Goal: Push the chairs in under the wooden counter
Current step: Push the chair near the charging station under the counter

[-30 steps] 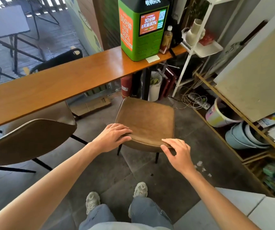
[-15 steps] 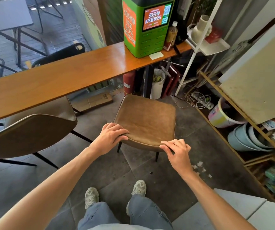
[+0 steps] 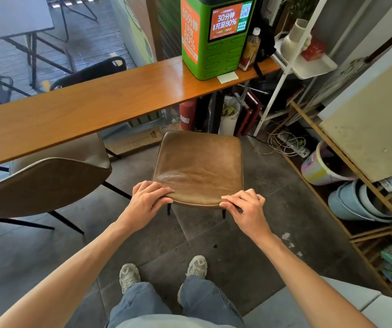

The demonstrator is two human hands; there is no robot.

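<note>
A brown leather chair (image 3: 199,162) stands on the grey floor in front of me, its far edge just short of the wooden counter (image 3: 76,110). The top edge of its backrest is the part nearest me. My left hand (image 3: 147,197) grips the left corner of that edge, fingers curled over it. My right hand (image 3: 244,204) grips the right corner the same way. A second brown chair (image 3: 41,181) stands at the left, its seat partly under the counter.
A green charging kiosk (image 3: 213,36) and a bottle (image 3: 250,49) stand on the counter's right end. Under that end are a red extinguisher (image 3: 187,114) and a white bin (image 3: 229,114). A white rack (image 3: 306,65) and wooden shelves with buckets (image 3: 355,202) line the right.
Both hands have closed tighter on the backrest's top corners, the right hand going from resting flat to gripping. The chair's far edge sits a little closer to the counter.
</note>
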